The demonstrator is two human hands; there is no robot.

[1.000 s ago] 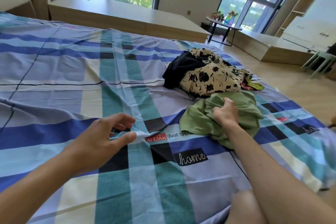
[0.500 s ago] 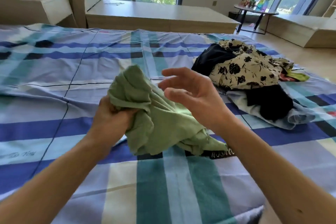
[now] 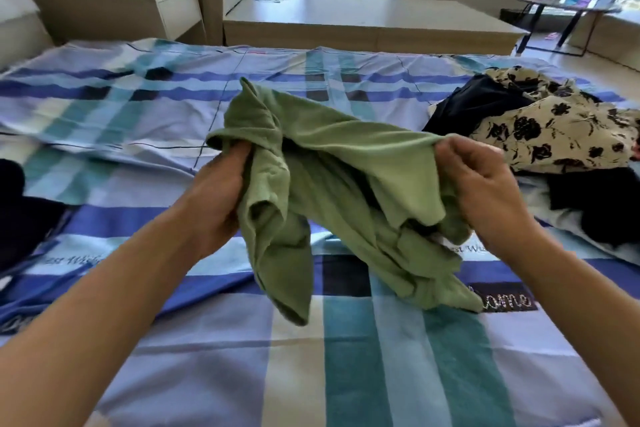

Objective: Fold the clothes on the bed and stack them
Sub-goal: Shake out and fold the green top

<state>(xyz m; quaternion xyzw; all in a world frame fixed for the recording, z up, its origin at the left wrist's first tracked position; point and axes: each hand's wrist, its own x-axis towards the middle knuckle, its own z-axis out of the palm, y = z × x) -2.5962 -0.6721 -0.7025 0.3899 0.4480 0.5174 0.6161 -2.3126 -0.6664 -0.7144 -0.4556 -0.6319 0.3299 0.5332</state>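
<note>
A crumpled green garment (image 3: pixel 332 191) hangs between both my hands above the plaid bed sheet (image 3: pixel 363 364). My left hand (image 3: pixel 214 198) grips its left bunched part, fingers tucked into the cloth. My right hand (image 3: pixel 485 184) pinches its upper right edge. The lower folds drape down and touch the sheet. To the right lies a heap of unfolded clothes: a cream garment with black flowers (image 3: pixel 554 135), a dark navy one (image 3: pixel 478 107) and a black piece (image 3: pixel 595 201).
A dark garment (image 3: pixel 20 204) lies at the left edge of the bed. Behind the bed stand a low wooden platform (image 3: pixel 363 21) and steps (image 3: pixel 114 10). A small round table (image 3: pixel 568 7) stands at the far right by the window.
My right hand, open half a second ago, now pinches the green garment's edge and has pulled it out to the right. A second ago it gripped the garment on the bed.
</note>
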